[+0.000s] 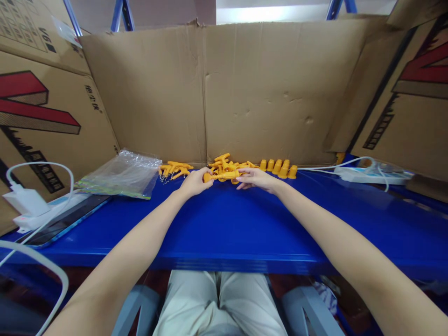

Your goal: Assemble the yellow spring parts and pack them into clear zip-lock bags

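Note:
A long yellow plastic piece (226,176) lies level between my hands, just above the back of the blue table. It has a round knob at its left end and a thicker barrel to the right. The fingers of my left hand (196,182) close on the knob end. My right hand (257,179) has thumb and fingertips at the barrel end, its other fingers loosely curled. Behind the piece is a pile of yellow T-shaped plastic parts (222,159). More T-shaped parts with small metal chains (175,167) lie left of my left hand. Several yellow cup-shaped caps (283,169) stand right of my right hand.
Cardboard (266,93) walls the back of the blue table (224,224). At left are clear plastic bags (122,175), a dark-screened phone or tablet (70,219) and a white charger (28,201) with cables. A white power strip (371,175) lies at right.

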`<state>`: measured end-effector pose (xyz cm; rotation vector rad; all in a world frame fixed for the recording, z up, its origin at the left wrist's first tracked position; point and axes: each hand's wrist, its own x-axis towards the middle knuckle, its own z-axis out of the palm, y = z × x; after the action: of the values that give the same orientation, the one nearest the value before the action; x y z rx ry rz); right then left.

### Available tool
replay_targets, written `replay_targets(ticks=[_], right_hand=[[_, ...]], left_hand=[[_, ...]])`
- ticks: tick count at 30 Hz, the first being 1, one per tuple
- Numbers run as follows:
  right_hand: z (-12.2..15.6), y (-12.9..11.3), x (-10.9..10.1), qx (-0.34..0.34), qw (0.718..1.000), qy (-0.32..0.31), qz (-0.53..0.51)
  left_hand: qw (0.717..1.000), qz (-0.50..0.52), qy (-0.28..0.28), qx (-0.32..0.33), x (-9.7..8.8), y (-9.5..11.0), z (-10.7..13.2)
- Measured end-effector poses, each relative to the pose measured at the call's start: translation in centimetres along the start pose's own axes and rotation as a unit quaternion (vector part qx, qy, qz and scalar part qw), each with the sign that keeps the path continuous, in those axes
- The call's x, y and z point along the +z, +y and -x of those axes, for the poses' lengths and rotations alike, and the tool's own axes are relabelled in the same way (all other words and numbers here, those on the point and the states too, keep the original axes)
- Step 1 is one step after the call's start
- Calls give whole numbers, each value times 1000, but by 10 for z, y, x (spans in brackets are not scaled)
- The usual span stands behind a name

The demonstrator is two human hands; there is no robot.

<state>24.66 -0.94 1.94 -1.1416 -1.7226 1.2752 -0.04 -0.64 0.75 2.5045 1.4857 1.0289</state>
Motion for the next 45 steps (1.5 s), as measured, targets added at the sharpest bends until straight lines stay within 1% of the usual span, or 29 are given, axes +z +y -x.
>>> replay_targets(ticks=[6, 13, 18, 22, 28, 38, 45], right_hand=[[-1, -1, 1, -4, 1000, 9, -14], [0, -1, 1, 0, 1000, 7, -18], [4, -5, 3, 0, 1000, 15, -17], [6, -8, 4, 2, 1000, 3, -15], [5, -5, 3, 3, 1000, -12, -15], [4, -6, 8, 32, 999, 11, -32], [1, -3, 7, 36, 999, 12, -31]], left_hand=[[1000, -16, 11, 8, -1, 3, 1], [1000, -11, 14, 15, 0, 1, 1], [1000, 0, 15, 10, 0, 1, 1], [1000, 13, 14, 8, 0, 3, 2], [1000, 22, 12, 10, 0, 4, 2], [999, 28, 14, 13, -1, 5, 2], [1000, 22, 16, 15, 0, 4, 2]])
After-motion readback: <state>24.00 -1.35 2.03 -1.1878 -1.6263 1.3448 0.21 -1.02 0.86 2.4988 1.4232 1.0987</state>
